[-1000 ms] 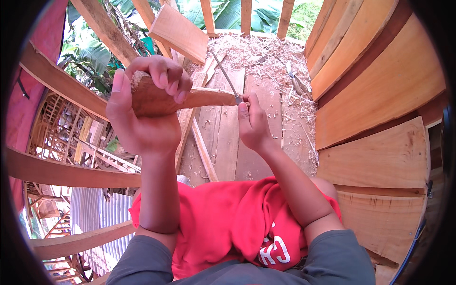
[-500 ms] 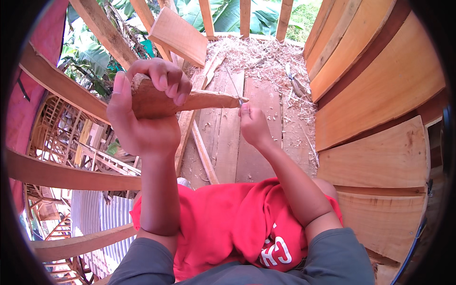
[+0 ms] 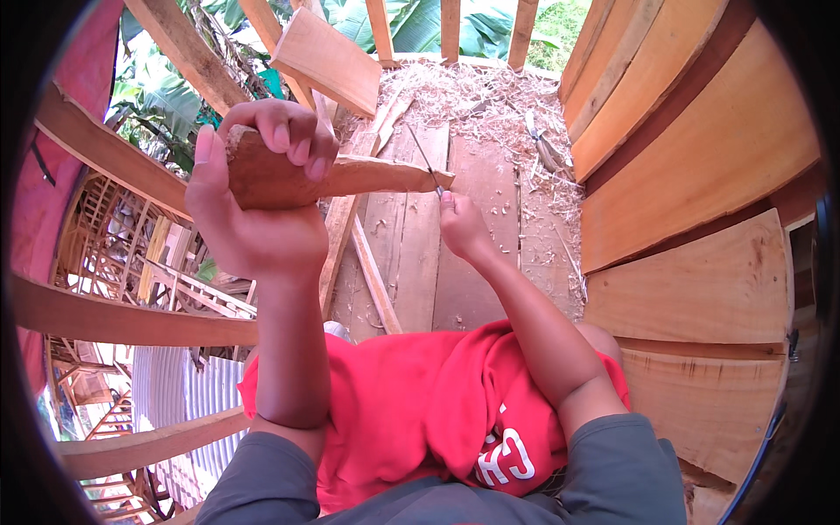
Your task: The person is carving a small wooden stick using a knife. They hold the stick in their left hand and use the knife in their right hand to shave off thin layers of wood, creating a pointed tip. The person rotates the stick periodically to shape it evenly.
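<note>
My left hand [image 3: 267, 223] is wrapped round the thick, blocky end of a carved piece of wood [image 3: 381, 174], which narrows into a long handle-like arm pointing right. At that slim end, my right hand [image 3: 464, 229] grips a knife [image 3: 423, 153]. Its narrow blade slants up and to the left across the wood's tip, seemingly touching it. The knife's grip is mostly hidden in my right fist. Below both forearms, red cloth [image 3: 394, 402] covers my lap.
Wood shavings [image 3: 472, 96] lie heaped at the far end of the plank floor [image 3: 420, 280], around a bladed tool [image 3: 535, 131]. A board [image 3: 328, 61] leans at the far left. Wooden rails [image 3: 131, 324] run along the left, planks [image 3: 691, 297] along the right.
The wood and my left hand have shifted slightly left. The knife blade has tilted a little and sits slightly further left along the wood's slim end.
</note>
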A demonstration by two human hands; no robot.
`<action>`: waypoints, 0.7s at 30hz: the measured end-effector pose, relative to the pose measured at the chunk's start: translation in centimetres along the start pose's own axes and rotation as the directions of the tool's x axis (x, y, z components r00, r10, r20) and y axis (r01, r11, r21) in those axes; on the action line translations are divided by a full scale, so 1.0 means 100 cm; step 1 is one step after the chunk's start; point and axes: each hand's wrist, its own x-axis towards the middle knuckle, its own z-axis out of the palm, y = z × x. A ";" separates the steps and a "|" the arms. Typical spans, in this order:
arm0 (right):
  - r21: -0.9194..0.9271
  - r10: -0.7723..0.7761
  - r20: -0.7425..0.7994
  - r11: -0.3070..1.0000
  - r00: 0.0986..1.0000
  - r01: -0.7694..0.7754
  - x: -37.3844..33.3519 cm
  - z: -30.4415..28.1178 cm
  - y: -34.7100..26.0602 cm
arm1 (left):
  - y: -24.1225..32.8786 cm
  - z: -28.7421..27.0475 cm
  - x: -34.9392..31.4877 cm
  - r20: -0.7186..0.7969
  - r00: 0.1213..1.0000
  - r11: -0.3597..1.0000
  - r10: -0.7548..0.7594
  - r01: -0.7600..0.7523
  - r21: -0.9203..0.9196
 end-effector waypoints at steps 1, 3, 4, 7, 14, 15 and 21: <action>-0.068 0.057 0.014 0.996 0.998 -0.056 0.001 -0.002 -0.004 | 0.002 0.000 0.001 0.019 1.000 1.000 0.008 -0.009 0.007; 0.202 -0.070 0.069 0.978 0.995 0.055 -0.012 -0.012 -0.042 | 0.009 -0.004 -0.001 0.044 0.999 0.999 0.019 -0.021 0.036; 0.242 -0.174 0.048 0.957 0.984 0.158 -0.018 -0.020 -0.044 | 0.005 -0.004 -0.002 0.057 0.998 1.000 0.007 -0.009 0.027; 0.197 -0.049 0.028 0.980 0.998 0.043 -0.004 -0.001 0.020 | -0.002 0.005 -0.002 0.042 0.999 1.000 -0.012 0.012 0.006; 0.239 -0.309 0.021 0.925 0.951 0.295 -0.017 -0.016 -0.034 | 0.002 0.013 -0.006 -0.017 1.000 0.999 -0.014 0.014 0.035; 0.177 -0.197 0.020 0.966 0.980 0.190 -0.013 -0.013 -0.019 | 0.002 0.017 -0.006 -0.029 1.000 1.000 -0.010 0.010 0.020; 0.145 -0.189 0.116 0.974 0.975 0.172 -0.011 -0.020 -0.035 | 0.004 -0.006 -0.002 0.157 0.988 1.000 -0.008 0.005 0.022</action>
